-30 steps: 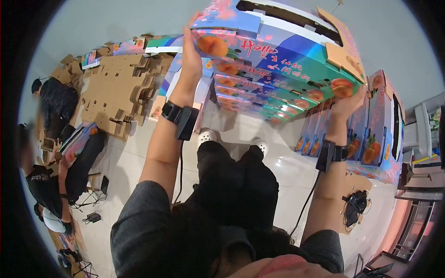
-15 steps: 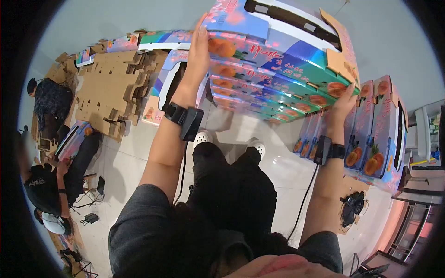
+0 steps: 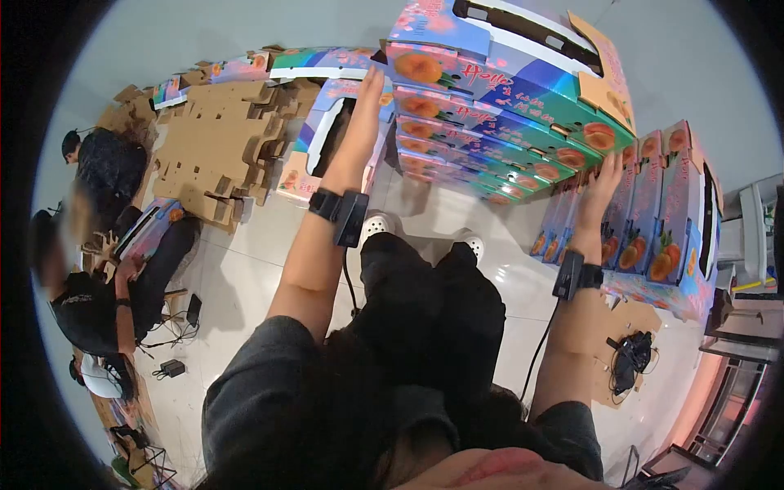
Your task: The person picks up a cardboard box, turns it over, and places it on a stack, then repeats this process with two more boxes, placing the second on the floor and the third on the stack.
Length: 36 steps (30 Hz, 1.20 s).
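Top fruit-print box [image 3: 523,91] sits on stack of boxes [image 3: 471,140], straight ahead. Left hand [image 3: 361,135] and right hand [image 3: 600,194] at opposite ends, fingers straight, not gripping; contact unclear. Likely light, stiff cardboard, slick gloss; best held low by both end walls.

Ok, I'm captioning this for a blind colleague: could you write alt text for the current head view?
A person's left hand and right hand, fingers extended, flank a stack of fruit-printed boxes; contact is unclear. More printed boxes stand at picture right; brown cardboard and other people are at left.
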Motion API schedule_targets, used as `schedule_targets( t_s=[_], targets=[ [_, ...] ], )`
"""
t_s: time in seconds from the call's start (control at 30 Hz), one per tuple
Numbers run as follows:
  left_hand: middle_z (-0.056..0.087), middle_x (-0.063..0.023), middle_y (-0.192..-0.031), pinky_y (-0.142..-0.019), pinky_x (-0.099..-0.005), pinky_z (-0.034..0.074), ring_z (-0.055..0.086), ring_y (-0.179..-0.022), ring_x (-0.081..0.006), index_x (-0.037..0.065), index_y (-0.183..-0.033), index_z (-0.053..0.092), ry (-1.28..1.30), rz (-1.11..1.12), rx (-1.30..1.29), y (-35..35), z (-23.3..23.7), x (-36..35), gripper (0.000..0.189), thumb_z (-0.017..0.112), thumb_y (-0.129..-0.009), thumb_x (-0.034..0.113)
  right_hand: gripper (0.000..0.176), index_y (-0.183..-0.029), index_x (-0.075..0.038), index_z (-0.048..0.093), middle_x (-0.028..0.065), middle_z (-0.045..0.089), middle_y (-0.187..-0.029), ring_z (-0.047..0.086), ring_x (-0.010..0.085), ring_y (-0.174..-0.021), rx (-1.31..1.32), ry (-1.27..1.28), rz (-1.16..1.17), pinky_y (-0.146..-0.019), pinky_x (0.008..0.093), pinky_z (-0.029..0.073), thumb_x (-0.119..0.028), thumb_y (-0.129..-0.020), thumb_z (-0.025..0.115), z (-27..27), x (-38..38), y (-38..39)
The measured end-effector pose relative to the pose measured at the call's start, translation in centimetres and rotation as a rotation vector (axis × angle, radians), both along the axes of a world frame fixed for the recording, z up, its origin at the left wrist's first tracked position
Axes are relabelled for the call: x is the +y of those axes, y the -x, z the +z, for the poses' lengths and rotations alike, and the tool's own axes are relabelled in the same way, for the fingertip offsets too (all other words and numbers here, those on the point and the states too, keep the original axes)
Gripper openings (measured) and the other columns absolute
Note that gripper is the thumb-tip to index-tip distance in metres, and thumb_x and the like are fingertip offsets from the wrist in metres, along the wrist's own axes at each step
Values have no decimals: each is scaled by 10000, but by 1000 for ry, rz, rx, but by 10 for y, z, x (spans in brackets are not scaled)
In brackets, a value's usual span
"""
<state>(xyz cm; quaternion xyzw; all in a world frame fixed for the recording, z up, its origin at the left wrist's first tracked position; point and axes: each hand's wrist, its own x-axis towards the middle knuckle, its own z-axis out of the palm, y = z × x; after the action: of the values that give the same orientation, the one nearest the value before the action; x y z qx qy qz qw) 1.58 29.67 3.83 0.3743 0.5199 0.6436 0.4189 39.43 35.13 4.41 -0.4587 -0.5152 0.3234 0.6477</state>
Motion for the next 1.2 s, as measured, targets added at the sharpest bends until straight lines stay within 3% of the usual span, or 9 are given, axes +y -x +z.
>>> schedule_targets(
  t_s=[0.17,0.4,0.53,0.57,0.67,0.77,0.93,1.1,1.2],
  targets=[
    [426,-131,-1430,-1111,-450,196,344,-1356,-273,127,-1446,305,97,-71,-19,24,-37,-68,640,380,-949,523,614,-1397,52,332,172,377,-1420,396,235,-1275,-99,111,-61,-1063,335,299,-320,-950,530,-5,-60,-18],
    [449,-110,-1409,-1088,-421,258,366,-1341,-256,114,-1405,377,131,-22,-29,45,-7,-154,602,452,-945,494,608,-1357,45,402,179,412,-1389,412,252,-1260,-197,167,-23,-1061,357,303,-345,-924,575,8,-125,-52],
    [530,-91,-1325,-1051,-400,298,458,-1261,-227,107,-1328,489,153,57,282,59,18,-198,537,540,-907,437,573,-1332,28,436,178,490,-1308,477,262,-1199,-226,111,-25,-1027,360,348,-306,-904,618,20,-155,-68],
    [602,-122,-1214,-971,-287,402,542,-1146,-184,43,-1263,535,145,95,252,61,21,-206,413,607,-904,232,540,-1307,20,462,165,522,-1267,500,259,-1172,-242,169,8,-1008,355,368,-290,-897,628,21,-163,-73],
    [600,-104,-1219,-978,-315,397,543,-1138,-182,49,-1274,528,229,-51,150,76,15,-232,430,576,-910,273,449,-1231,-3,537,128,602,-1154,563,248,-1089,-377,325,116,-952,344,421,-253,-877,655,10,-188,-97],
    [585,-45,-1232,-949,-360,383,540,-1143,-172,112,-1286,521,556,-254,289,87,-30,-247,487,506,-919,432,350,-1122,-25,621,96,636,-1100,592,221,-1033,-635,382,298,-917,337,451,-235,-848,681,-6,-219,-108],
    [625,-124,-1143,-919,-348,431,571,-1066,-244,5,-1291,504,770,-637,493,77,-49,-279,620,531,-885,473,330,-1088,-12,637,120,630,-1120,588,235,-1062,-642,403,152,-940,346,440,-230,-845,683,-49,-256,-117],
    [608,-196,-1193,-940,-362,441,582,-1089,-306,-32,-1237,544,794,-569,689,99,-120,-303,646,544,-872,500,393,-1130,6,612,147,613,-1162,568,249,-1104,-487,381,-213,-978,359,410,-252,-844,688,-79,-254,-157],
    [592,-228,-1213,-962,-375,433,576,-1111,-332,-29,-1228,557,849,-456,765,96,-112,-324,646,558,-863,505,433,-1169,12,586,153,604,-1181,553,250,-1128,-484,275,-361,-989,364,396,-265,-851,684,-59,-242,-183]
  ],
)
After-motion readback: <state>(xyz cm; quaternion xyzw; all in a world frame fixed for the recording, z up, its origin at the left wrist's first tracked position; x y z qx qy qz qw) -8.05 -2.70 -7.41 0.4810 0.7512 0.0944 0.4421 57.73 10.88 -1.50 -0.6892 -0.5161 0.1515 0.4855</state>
